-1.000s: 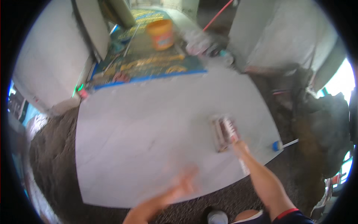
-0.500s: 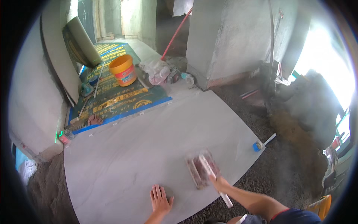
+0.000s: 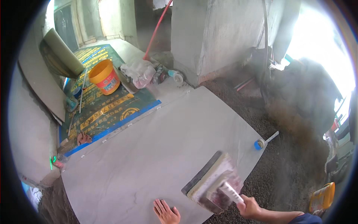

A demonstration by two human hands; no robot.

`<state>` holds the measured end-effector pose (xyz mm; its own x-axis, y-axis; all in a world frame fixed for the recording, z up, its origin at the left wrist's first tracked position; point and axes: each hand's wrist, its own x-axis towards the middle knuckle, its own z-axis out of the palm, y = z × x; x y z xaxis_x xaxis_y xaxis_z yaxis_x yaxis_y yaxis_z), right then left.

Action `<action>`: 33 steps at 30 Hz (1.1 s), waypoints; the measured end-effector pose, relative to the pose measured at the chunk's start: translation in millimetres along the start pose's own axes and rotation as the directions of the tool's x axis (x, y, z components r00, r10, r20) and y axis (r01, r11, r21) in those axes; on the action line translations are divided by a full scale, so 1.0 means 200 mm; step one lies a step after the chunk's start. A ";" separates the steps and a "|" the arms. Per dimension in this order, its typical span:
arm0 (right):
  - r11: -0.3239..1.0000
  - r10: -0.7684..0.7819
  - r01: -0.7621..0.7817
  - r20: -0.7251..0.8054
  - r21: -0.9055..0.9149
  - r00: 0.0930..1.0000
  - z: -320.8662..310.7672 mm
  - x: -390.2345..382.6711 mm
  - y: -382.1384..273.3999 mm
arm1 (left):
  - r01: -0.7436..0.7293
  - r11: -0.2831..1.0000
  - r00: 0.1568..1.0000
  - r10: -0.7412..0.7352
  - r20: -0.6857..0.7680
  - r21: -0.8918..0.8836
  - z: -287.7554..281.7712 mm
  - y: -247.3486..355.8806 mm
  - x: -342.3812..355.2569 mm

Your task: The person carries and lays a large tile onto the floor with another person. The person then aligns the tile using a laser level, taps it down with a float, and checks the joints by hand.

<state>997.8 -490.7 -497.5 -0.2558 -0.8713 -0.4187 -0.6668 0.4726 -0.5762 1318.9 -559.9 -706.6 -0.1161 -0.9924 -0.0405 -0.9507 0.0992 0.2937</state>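
A large pale grey floor tile lies in front of me, beside a bed of dark mortar. My left hand lies flat on the tile near its front edge, fingers stretched and slightly apart. In my right hand is the handle of a flat, block-shaped tile tamper, with fingers wrapped round it. The tamper is tilted up, showing its thick pale side and dark bottom layer; it appears raised off the tile. Motion blurs it a little.
Small white clips line the tile's far seam. Beyond are a printed green protective sheet, an orange bucket and a plastic bag. A blue-and-white roll sits at the tile's right corner. A yellow container stands right.
The tamper has come up off the tile and toward me, tilting so its edge shows. My left hand stays flat on the tile. The whole view has shifted and turned slightly.
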 end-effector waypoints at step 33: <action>0.939 0.311 -0.333 0.195 0.087 0.930 -0.12 0.56 -0.05 | 0.365 0.924 0.928 -0.353 -0.115 0.110 0.30 0.42 0.02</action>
<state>959.3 -595.8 -522.2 -0.3089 -0.6375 -0.7058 -0.4798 0.7452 -0.4631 1221.9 -550.6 -738.8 0.2610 -0.9648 -0.0310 -0.9529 -0.2627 0.1517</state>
